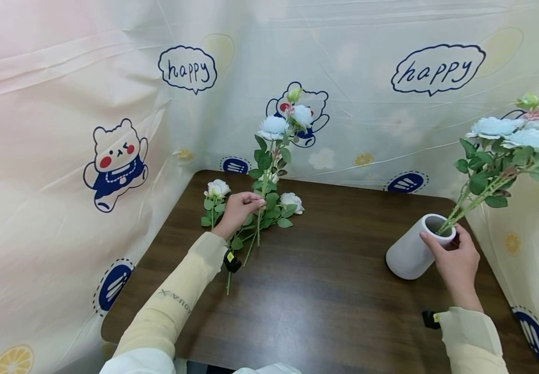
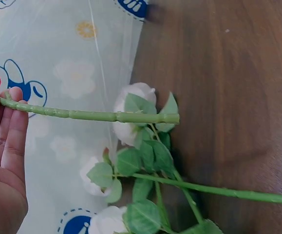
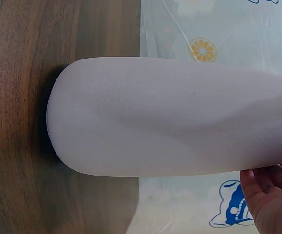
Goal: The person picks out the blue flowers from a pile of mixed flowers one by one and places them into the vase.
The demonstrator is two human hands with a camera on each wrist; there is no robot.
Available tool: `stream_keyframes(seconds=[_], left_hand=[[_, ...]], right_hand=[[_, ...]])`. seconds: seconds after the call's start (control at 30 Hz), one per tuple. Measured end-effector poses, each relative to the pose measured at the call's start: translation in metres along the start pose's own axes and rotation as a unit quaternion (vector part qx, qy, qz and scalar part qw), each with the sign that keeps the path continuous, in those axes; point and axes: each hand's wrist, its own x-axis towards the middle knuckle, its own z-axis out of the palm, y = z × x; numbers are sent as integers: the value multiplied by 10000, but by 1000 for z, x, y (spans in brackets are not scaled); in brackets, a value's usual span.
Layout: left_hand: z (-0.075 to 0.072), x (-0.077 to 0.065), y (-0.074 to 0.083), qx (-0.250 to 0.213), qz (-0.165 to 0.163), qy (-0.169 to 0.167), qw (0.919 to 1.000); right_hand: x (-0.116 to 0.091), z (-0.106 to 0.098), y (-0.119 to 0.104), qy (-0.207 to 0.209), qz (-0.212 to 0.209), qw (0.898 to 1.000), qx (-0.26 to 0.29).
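Note:
My left hand (image 1: pixel 239 212) pinches the stem of a pale blue artificial flower spray (image 1: pixel 273 128) between thumb and fingertips. The stem's cut end (image 2: pixel 169 118) points toward the table in the left wrist view. Below it lie several white artificial roses (image 1: pixel 291 201) with green leaves and long stems. On the right, my right hand (image 1: pixel 458 259) grips the white vase (image 1: pixel 409 254) near its rim, thumb on the near side and fingers round the far side. Pale blue flowers (image 1: pixel 531 137) stand in the vase and lean to the right.
The brown wooden table (image 1: pixel 320 291) carries everything. A pale patterned curtain (image 1: pixel 344 62) hangs close behind it and along both sides. The blue flowers in the vase reach out past the table's right edge.

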Motion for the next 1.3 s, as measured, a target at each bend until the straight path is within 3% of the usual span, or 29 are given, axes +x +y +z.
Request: stream_keyframes(seconds=[0.27, 0.6, 1.03, 1.3], left_hand=[[12, 7, 17, -407, 163, 7, 9990], [27, 17, 33, -407, 439, -51, 9982], [40, 22, 50, -1056, 576, -255, 9924], [46, 25, 57, -1109, 580, -252, 9918]], right_hand=[[0, 0, 1, 49, -68, 10000, -36], [0, -1, 1, -45, 6, 10000, -42], [-2, -2, -2, -101, -58, 9999, -20], [-2, -2, -9, 237, -90, 9996, 91]])
